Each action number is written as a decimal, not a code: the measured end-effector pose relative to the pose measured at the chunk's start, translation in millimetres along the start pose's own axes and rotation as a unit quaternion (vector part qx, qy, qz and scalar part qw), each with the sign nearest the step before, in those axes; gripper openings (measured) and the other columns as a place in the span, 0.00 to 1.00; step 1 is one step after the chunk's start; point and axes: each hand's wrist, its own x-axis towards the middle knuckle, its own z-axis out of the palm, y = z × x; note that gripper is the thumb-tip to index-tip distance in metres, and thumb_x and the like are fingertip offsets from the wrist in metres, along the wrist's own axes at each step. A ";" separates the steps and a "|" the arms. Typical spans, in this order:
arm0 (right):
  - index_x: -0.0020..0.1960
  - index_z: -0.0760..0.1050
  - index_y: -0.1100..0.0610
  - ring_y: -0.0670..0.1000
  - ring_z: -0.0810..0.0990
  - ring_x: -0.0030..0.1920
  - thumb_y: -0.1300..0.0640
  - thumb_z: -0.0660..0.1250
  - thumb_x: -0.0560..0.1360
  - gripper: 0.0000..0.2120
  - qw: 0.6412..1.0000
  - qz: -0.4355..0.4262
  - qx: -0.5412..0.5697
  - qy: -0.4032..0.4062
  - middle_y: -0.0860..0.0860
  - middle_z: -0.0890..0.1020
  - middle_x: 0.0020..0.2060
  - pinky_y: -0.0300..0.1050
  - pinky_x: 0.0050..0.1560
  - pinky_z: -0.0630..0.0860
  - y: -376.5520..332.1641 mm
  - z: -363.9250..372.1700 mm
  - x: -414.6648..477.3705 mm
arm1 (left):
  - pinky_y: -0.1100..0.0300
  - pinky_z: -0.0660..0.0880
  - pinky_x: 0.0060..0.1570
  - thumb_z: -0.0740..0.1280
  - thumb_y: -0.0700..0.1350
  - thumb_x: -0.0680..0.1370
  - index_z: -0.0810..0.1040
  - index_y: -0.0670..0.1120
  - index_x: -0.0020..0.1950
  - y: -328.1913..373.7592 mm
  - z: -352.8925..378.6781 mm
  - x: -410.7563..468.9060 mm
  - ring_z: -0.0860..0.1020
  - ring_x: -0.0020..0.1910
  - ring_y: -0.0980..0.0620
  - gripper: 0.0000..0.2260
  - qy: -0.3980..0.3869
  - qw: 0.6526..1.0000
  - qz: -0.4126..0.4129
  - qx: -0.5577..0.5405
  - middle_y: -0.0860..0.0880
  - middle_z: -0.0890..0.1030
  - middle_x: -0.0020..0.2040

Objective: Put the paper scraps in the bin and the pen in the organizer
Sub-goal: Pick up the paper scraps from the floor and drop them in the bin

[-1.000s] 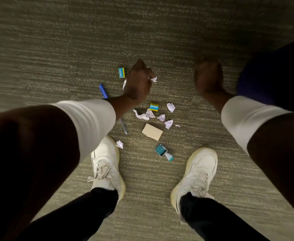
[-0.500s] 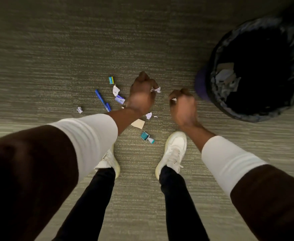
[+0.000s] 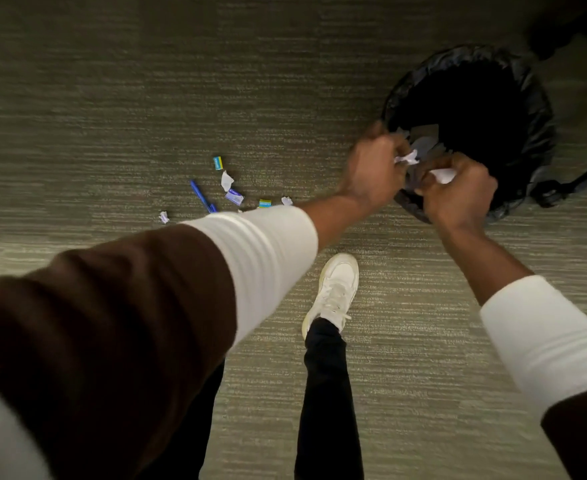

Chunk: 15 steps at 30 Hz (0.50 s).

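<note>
Crumpled white paper scraps (image 3: 406, 158) sat pinched in the left hand (image 3: 371, 168), another white scrap (image 3: 444, 174) in the right hand (image 3: 458, 195), both fists closed on them over the near rim of the round black-lined bin (image 3: 541, 133) at upper right. Release looked due; the drop lay straight below. More scraps (image 3: 227, 180) and the blue pen (image 3: 202, 197), slanting up-left, lay on the carpet floor (image 3: 112, 98) left of centre, nearer the left hand.

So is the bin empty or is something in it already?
Not empty: pale paper pieces lie inside the bin near its left rim. How full, cannot tell; the rest is dark.
</note>
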 end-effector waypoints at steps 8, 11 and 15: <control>0.62 0.79 0.55 0.64 0.82 0.58 0.55 0.67 0.74 0.17 0.999 0.021 -0.049 0.005 0.60 0.83 0.57 0.54 0.55 0.79 12.8 -12.6 11.0 | 0.52 0.82 0.53 0.75 0.46 0.74 0.76 0.43 0.66 22.4 22.6 10.9 0.83 0.57 0.45 0.21 -0.036 0.999 -0.023 -0.033 0.45 0.84 0.59; 0.59 0.79 0.61 0.64 0.80 0.54 0.61 0.63 0.73 0.15 0.998 -0.018 -0.053 0.002 0.63 0.80 0.57 0.52 0.53 0.77 9.1 -8.2 -10.7 | 0.52 0.83 0.46 0.71 0.45 0.75 0.80 0.49 0.56 -0.5 16.9 -1.7 0.85 0.47 0.46 0.10 -0.031 0.998 -0.048 -0.031 0.48 0.86 0.49; 0.54 0.81 0.58 0.54 0.80 0.42 0.63 0.67 0.74 0.10 0.995 -0.098 0.001 -0.011 0.58 0.80 0.54 0.46 0.48 0.77 2.1 16.9 -44.1 | 0.53 0.83 0.44 0.68 0.45 0.75 0.82 0.54 0.45 -43.8 7.1 -29.1 0.83 0.40 0.50 0.05 -0.028 0.996 -0.079 -0.012 0.53 0.86 0.41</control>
